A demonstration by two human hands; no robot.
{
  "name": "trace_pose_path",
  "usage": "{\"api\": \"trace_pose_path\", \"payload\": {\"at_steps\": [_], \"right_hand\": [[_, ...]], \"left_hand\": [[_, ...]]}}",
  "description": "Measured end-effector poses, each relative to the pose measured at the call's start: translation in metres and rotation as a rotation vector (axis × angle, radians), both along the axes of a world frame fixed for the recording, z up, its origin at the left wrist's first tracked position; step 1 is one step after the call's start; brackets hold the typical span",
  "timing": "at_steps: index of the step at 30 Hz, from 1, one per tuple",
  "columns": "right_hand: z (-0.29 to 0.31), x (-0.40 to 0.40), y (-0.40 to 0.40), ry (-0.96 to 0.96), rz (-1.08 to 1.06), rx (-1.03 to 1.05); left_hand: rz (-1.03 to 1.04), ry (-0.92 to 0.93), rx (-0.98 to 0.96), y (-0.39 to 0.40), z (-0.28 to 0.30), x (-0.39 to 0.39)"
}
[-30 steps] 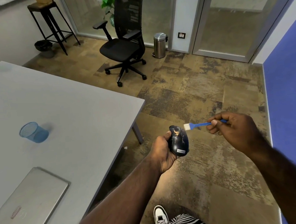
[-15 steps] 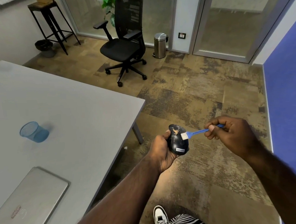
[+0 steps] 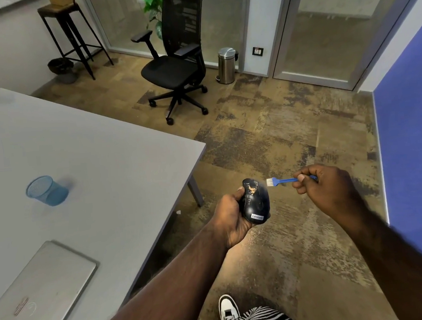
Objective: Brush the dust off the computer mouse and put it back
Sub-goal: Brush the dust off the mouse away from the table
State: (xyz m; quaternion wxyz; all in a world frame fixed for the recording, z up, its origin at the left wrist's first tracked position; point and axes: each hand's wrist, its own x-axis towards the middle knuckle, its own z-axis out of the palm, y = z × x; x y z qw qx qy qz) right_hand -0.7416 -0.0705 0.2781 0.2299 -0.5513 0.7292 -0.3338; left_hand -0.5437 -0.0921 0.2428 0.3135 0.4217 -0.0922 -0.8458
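A black computer mouse [image 3: 255,201] with tan dust near its wheel is held over the carpet, right of the grey table [image 3: 92,153]. My left hand [image 3: 230,217] grips it from the left side, its top facing me. My right hand [image 3: 328,189] pinches the blue handle of a small brush [image 3: 282,180]. The brush's white bristles hang just right of the mouse's front end, a small gap apart from it.
On the table lie a blue mesh cup [image 3: 47,190] and a closed silver laptop [image 3: 37,292]. A black office chair [image 3: 175,62], a steel bin [image 3: 226,65] and a tall stool [image 3: 71,34] stand farther back. A blue wall [image 3: 408,146] is at my right.
Half a second ago the bristles were on the mouse's top; the brush has since swept off to the right. My left hand has kept the mouse nearly still.
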Motion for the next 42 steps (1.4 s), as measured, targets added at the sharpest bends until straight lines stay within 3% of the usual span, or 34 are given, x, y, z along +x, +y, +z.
{"api": "trace_pose_path", "payload": {"at_steps": [3,7,9,18,23,25,29,34,42], "right_hand": [[0.006,0.002,0.002,-0.047,0.040,-0.075],[0.015,0.007,0.009,-0.167,0.285,-0.121],[0.014,0.011,0.010,-0.133,0.351,-0.094],[-0.009,-0.001,-0.018,0.062,0.012,-0.088],[0.000,0.002,-0.009,-0.164,0.151,-0.145],[-0.002,0.006,-0.008,-0.140,0.186,-0.106],[-0.006,0.007,-0.013,0.017,0.043,-0.072],[0.000,0.004,-0.016,-0.114,0.100,-0.095],[0.002,0.010,-0.019,-0.067,0.176,-0.021]], "left_hand": [[-0.004,-0.007,-0.004,0.000,0.001,0.000],[-0.008,-0.036,-0.016,-0.002,0.000,-0.001],[-0.012,-0.045,-0.007,-0.003,0.000,-0.002],[-0.049,-0.018,-0.009,0.005,0.005,-0.005],[-0.038,-0.026,-0.013,0.004,0.007,-0.002],[-0.042,-0.034,-0.015,0.003,0.007,-0.002],[-0.045,-0.024,-0.011,0.006,0.007,-0.005],[-0.056,-0.020,-0.036,0.007,0.008,-0.004],[-0.077,-0.019,-0.044,0.009,0.008,-0.004]]}}
